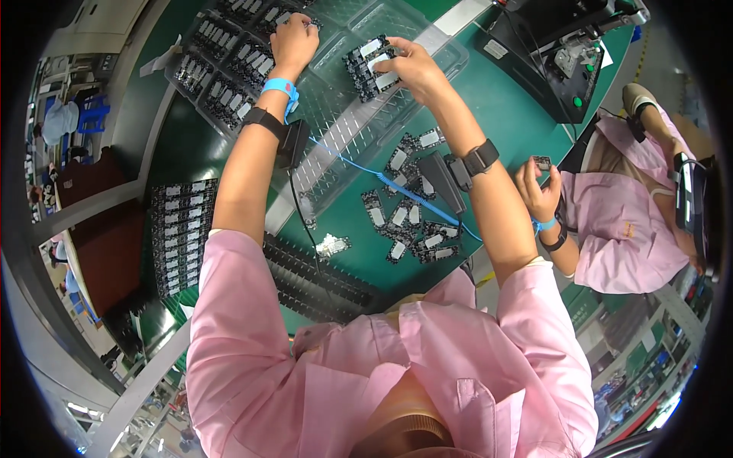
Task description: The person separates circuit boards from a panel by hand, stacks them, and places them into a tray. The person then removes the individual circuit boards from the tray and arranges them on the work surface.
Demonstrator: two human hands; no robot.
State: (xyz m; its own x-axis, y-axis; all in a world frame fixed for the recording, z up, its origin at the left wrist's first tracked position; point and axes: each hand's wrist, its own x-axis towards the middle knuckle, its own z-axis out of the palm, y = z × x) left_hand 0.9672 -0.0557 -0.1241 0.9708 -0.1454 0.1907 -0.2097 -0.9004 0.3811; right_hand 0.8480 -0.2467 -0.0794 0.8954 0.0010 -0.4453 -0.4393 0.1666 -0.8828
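Observation:
A clear plastic tray [343, 122] with compartments lies across the far side of the bench, several of its left pockets filled with small black circuit boards [227, 101] bearing white labels. My left hand [295, 44] is over the far filled pockets, its fingers closed on a small circuit board that they mostly hide. Above the tray's right half, my right hand [412, 67] grips a group of circuit boards [369, 70] side by side, labels up. Loose circuit boards [408, 217] lie piled on the green mat near my right forearm.
Board panels in rows [182, 237] lie at the left, with dark strips [313, 278] close to my body. A coiled blue cord [412, 197] crosses the mat. A black test fixture [546, 69] stands at far right. Beside me, a co-worker's hand [540, 191] holds a small board.

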